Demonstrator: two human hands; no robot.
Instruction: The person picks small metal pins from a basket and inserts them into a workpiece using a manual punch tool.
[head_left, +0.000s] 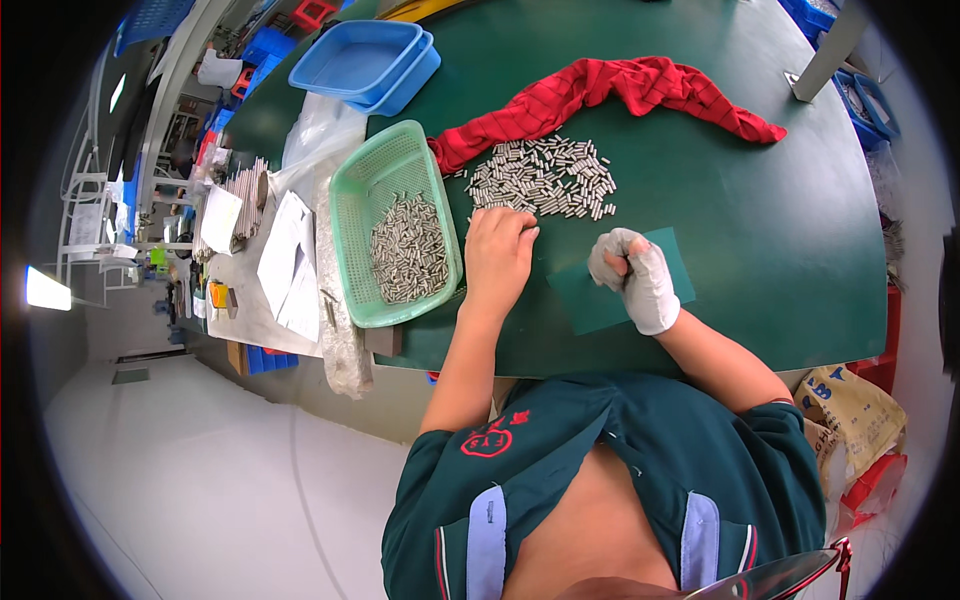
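Many short metal pins lie in a loose pile (pixel 545 178) on the green tabletop. My bare left hand (pixel 498 252) is at the pile's near edge, its fingers bent and drawn together. Its fingertips are hidden, so I cannot see what they hold. To the right, my right hand (pixel 636 282) wears a white glove with some fingertips bare. Its fingers are curled closed above a lighter green sheet (pixel 590 308), and anything inside them is hidden. Left of my left hand stands a pale green mesh basket (pixel 362 190) with more metal pins (pixel 410 248) in it.
A twisted red cloth (pixel 600 85) curves behind the pile. Blue plastic trays (pixel 365 60) are stacked at the far left. Papers (pixel 288 265) and bundled rods (pixel 247 200) lie left of the basket. A metal post (pixel 830 60) rises at the far right edge.
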